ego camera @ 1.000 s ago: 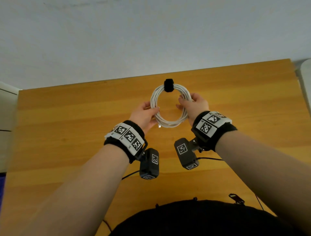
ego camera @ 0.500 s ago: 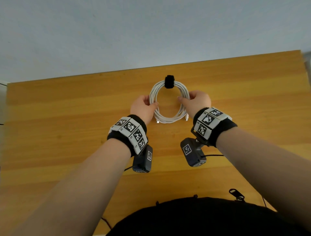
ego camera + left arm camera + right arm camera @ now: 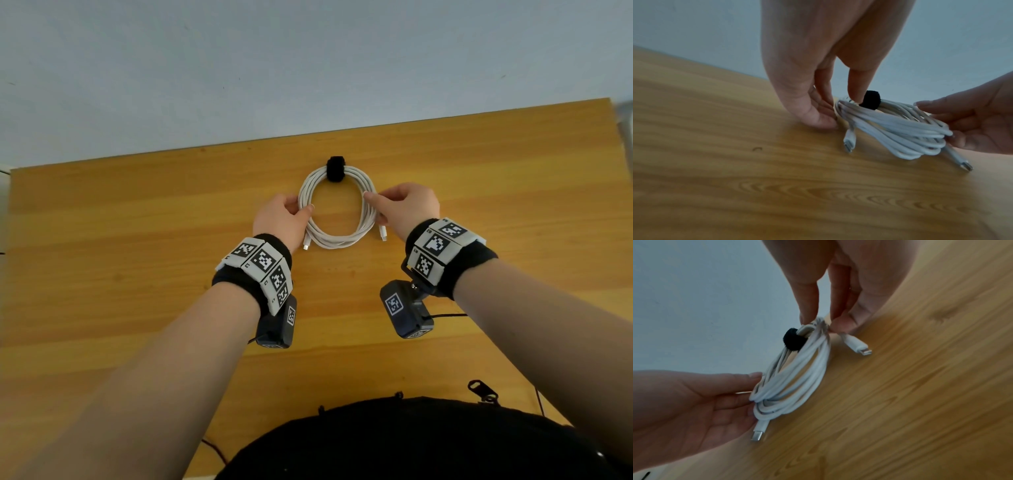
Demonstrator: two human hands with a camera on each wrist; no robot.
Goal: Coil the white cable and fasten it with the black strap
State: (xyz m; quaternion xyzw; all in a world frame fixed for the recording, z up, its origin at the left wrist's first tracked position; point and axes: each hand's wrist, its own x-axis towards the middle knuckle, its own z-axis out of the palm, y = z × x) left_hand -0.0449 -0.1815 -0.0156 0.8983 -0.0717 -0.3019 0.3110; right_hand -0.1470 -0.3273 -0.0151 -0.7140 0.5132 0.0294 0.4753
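Note:
The white cable point(image 3: 337, 242) is wound into a ring of several turns, with the black strap point(image 3: 335, 168) wrapped round its far side. My left hand point(image 3: 301, 207) pinches the ring's left side between thumb and fingers. On the right side my right hand point(image 3: 371, 200) pinches it the same way. In the left wrist view the cable point(image 3: 890, 123) and strap point(image 3: 870, 99) sit low over the wooden table point(image 3: 137, 240). The right wrist view shows the cable point(image 3: 807, 363) tilted, strap point(image 3: 792, 339) uppermost. Both plug ends hang at the near side. I cannot tell whether the ring rests on the table.
The table's far edge meets a pale wall just beyond the strap. A small black clip point(image 3: 483, 392) and thin dark wires lie near the table's front edge, by my dark-clothed body. Bare wood lies to the left and right of my hands.
Both hands have lowered the strapped ring towards the table and shifted from its lower part to its sides. The two plug ends now show at the near side.

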